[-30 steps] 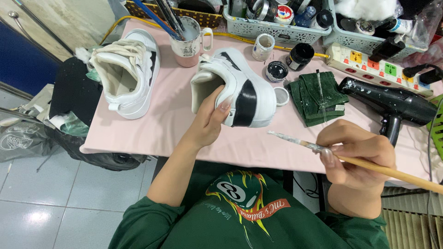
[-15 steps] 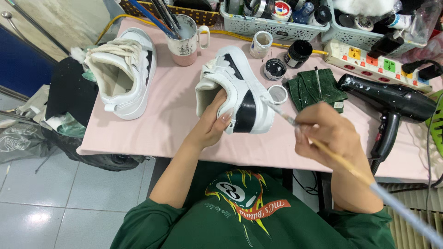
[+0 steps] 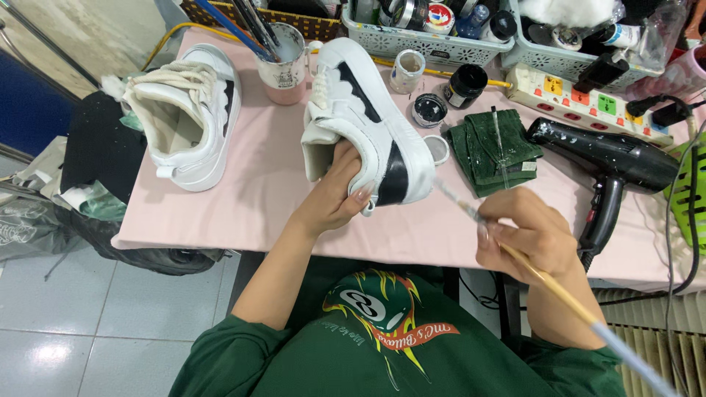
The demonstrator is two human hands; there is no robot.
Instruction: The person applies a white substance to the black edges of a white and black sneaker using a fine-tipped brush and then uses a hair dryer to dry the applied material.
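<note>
**Sneaker held up to the brush**

While the left hand (image 3: 334, 198) closes round the heel of a white sneaker (image 3: 368, 125), tipping it on its side near the middle of the bench (image 3: 243, 191), its painted flank turns toward the right hand (image 3: 533, 239), which seems the reason for the tilt. That right hand pinches a long wooden paintbrush (image 3: 515, 254), tip aimed at the shoe's near end just beside the front edge of the bench. A glossy black band and a wavy black stripe cross the smooth white upper.

A second white sneaker (image 3: 187, 117), laces loose and padded collar open, rests near the left edge. Behind it a mug (image 3: 283, 62) bristles with brushes. Small paint jars (image 3: 467, 84) and an open lid (image 3: 429, 110) sit within reach toward the back edge, beside a folded dark green cloth (image 3: 489, 151). A matte black hair dryer (image 3: 607, 158), flecked with white, lies toward the right edge, below a cream power strip (image 3: 588, 99). A soft pink cloth covers the bench.
</note>
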